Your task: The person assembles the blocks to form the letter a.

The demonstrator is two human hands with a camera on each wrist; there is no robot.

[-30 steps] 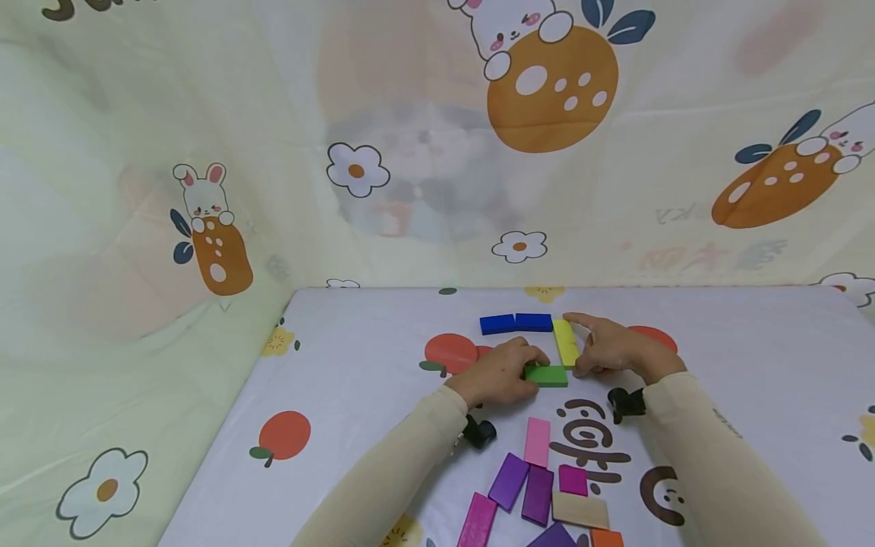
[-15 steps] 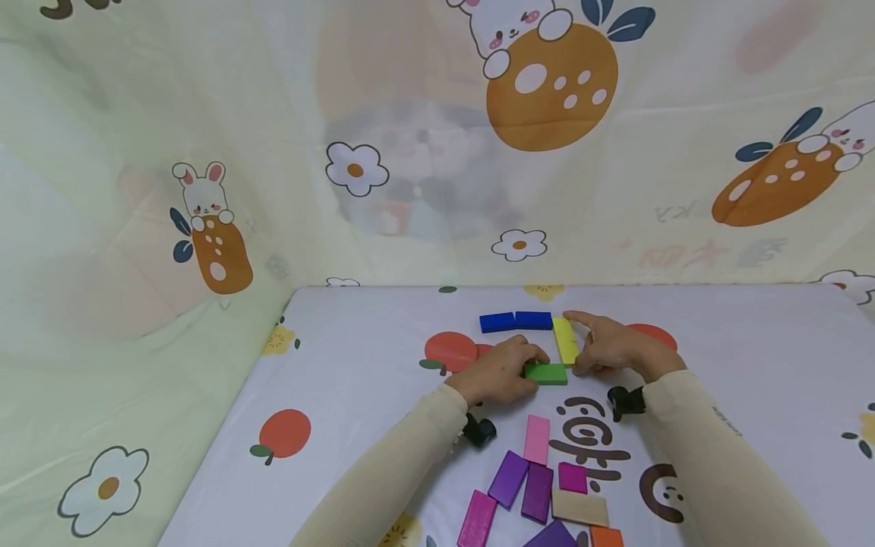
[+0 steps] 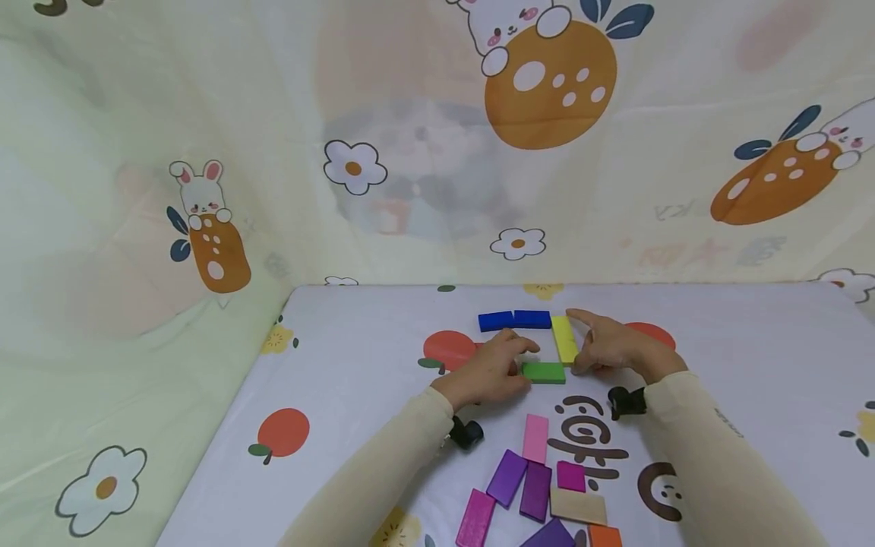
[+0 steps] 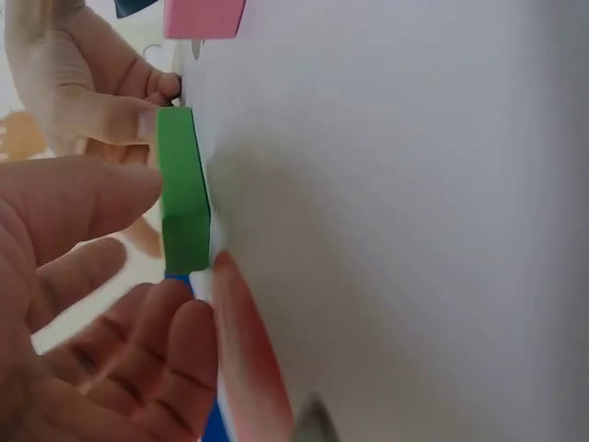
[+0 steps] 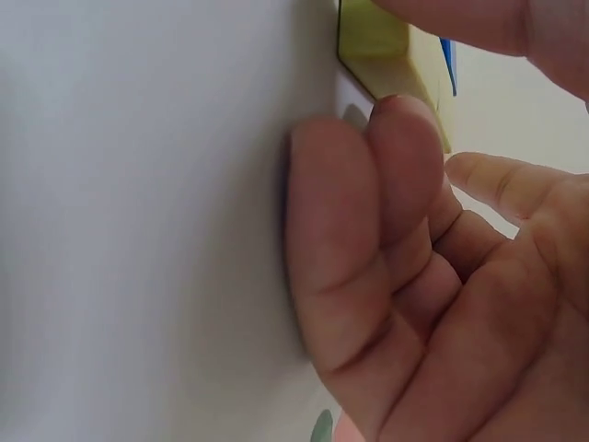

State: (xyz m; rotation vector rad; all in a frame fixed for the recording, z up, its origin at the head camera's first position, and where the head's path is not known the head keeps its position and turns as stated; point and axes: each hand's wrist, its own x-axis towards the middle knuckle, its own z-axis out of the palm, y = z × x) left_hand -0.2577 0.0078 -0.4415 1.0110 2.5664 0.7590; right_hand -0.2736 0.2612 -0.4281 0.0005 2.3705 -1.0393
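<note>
In the head view my left hand [image 3: 488, 370] is just left of a green block [image 3: 544, 373], fingers spread and nothing between them. The left wrist view shows its thumb beside the green block [image 4: 184, 189] and the other fingers [image 4: 161, 327] loosely bent. My right hand [image 3: 611, 344] holds a yellow block [image 3: 564, 339] end to end, index finger at its far end and thumb at its near end. The remaining fingers [image 5: 340, 239] curl in, low over the cloth. Two blue blocks [image 3: 532, 319] lie end to end, reaching the yellow block's far end; the green one lies by its near end.
Closer to me lie several blocks: a light pink one [image 3: 536, 438], purple ones [image 3: 535, 491], a magenta one [image 3: 570, 476], a tan one [image 3: 578, 506] and an orange one [image 3: 604, 536]. A patterned cloth wall [image 3: 424, 258] rises behind the table.
My left hand has loosened from the green block and drawn a little to the left. My right hand stays at the yellow block, and the blocks have not moved.
</note>
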